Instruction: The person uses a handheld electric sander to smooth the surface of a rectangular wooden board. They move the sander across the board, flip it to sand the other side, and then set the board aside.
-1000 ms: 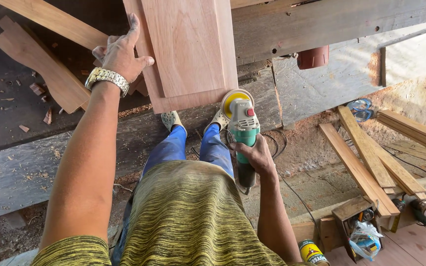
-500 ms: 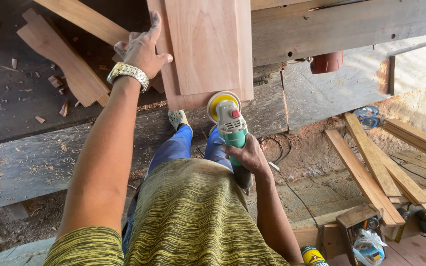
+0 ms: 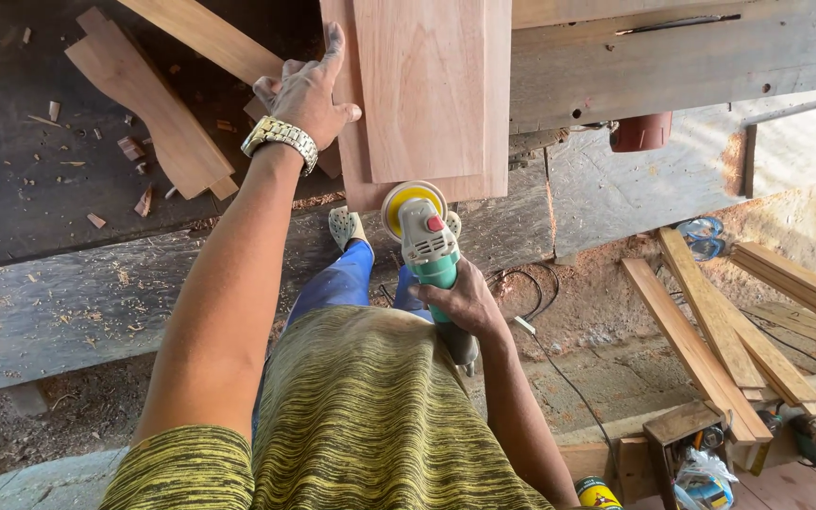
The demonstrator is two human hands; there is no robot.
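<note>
— Grinder first: what does it look like?

— Handheld angle grinder, pale grey head, teal-green body, a small red button on top, and a round yellow disc at its front end. A dark cord runs off from its rear toward the floor.

— Where is it?

— Just below the near edge of the bench, with the disc up against the bottom end of the reddish wooden panel. I cannot tell whether the disc actually touches the wood.

— And the hands?

— Right hand is closed around the green body of the grinder, fingers wrapped over it. Left hand lies flat and open on the panel's left edge, fingers spread, with a metal wristwatch on that wrist.

— Describe the panel.

— Smooth, pinkish-red wood, a raised board in the middle with a thinner border strip on both sides and along the bottom. It overhangs the bench's near edge.

— Anything else on the bench?

— Two pale wooden offcuts left of the hand, lying at an angle, with chips and sawdust scattered around them.

— On the floor?

— Loose wooden slats lie to the right, and a small wooden box sits near the lower right corner. The person's blue trouser legs show beneath the grinder.
</note>
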